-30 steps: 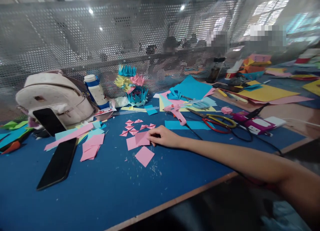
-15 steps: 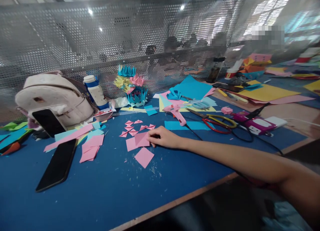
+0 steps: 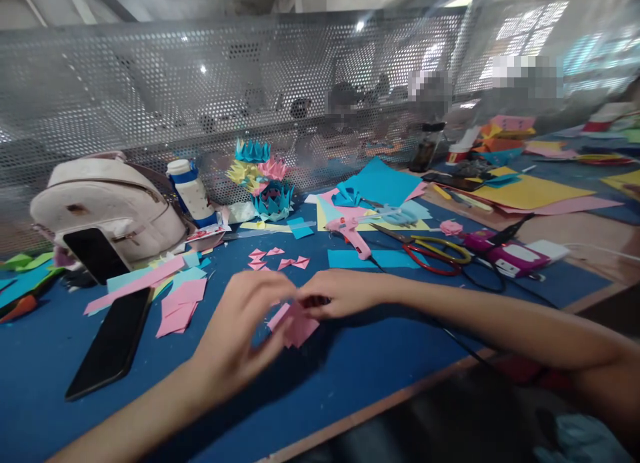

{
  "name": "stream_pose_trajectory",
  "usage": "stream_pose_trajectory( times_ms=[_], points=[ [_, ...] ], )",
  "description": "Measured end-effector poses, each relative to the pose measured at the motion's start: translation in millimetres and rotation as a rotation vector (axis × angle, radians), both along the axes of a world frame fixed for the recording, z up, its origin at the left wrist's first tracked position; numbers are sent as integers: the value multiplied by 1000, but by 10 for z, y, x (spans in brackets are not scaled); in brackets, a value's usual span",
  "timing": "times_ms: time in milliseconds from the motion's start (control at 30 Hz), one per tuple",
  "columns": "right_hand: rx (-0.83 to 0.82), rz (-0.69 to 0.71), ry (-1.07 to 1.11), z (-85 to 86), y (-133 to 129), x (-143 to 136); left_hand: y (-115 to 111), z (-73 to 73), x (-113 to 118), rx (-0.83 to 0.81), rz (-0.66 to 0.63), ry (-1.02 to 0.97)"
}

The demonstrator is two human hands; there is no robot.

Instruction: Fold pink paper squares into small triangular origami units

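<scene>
Pink craft paper (image 3: pixel 299 326) sits just below the centre of the frame, between our two hands and above the blue tabletop (image 3: pixel 350 383). Our right hand (image 3: pixel 345 294), coming in from the right edge, has its fingers curled closely together, with the paper pinched at the tips. Our left hand (image 3: pixel 245 323), coming from the lower left, is blurred; we see its thumb and fingers spread well apart around the paper's left side, but cannot tell whether the thumb touches it. Just above our hands we have small folded pink pieces (image 3: pixel 301 262), partly hidden by our left hand. Left of centre lies a loose pile of pink paper pieces (image 3: pixel 180 306), near a black smartphone (image 3: pixel 113 346) lying flat at the lower left. Right of centre we see a pink glue gun (image 3: pixel 351 235) on its side, a blue paper strip (image 3: pixel 380 258) and scissors with red and yellow handles (image 3: pixel 440 248). Above the folded pieces, a cluster of paper lotus flowers (image 3: pixel 273 199) stands before the perforated metal screen (image 3: pixel 150 89). At the left, we have a white bottle with a blue collar (image 3: pixel 193 195) beside a pale backpack (image 3: pixel 100 199).
</scene>
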State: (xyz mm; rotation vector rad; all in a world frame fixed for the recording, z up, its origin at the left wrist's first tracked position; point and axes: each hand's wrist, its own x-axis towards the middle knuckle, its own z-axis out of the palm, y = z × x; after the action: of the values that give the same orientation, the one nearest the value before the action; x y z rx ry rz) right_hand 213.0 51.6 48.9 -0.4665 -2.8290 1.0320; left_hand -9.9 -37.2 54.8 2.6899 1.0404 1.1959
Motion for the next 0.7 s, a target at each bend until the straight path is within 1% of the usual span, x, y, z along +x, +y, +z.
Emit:
stream_pose_trajectory(
  times_ms=[100, 167, 267, 333, 433, 567, 633, 700],
  points=[
    [215, -44, -63, 20, -62, 4, 245, -141, -1, -266, -2, -5],
    [281, -86, -71, 3, -63, 5, 378, -281, 3, -422, -29, -5],
    [248, -149, -35, -69, -12, 8, 459, -470, 5, -588, -20, -50],
    [186, -179, -5, -136, 36, 6, 456, -546, -2, -662, -8, -80],
    [135, -198, 19, -235, 92, -1, 435, -590, -22, -718, 3, -103],
    [123, -209, 73, -342, 122, 12, 421, -587, -57, -687, 25, -96],
    [139, -177, 155, -392, 133, 33, 412, -579, -71, -646, 28, -81],
    [158, -110, 251, -443, 151, 55, 402, -573, -81, -603, 11, -66]
  ],
)
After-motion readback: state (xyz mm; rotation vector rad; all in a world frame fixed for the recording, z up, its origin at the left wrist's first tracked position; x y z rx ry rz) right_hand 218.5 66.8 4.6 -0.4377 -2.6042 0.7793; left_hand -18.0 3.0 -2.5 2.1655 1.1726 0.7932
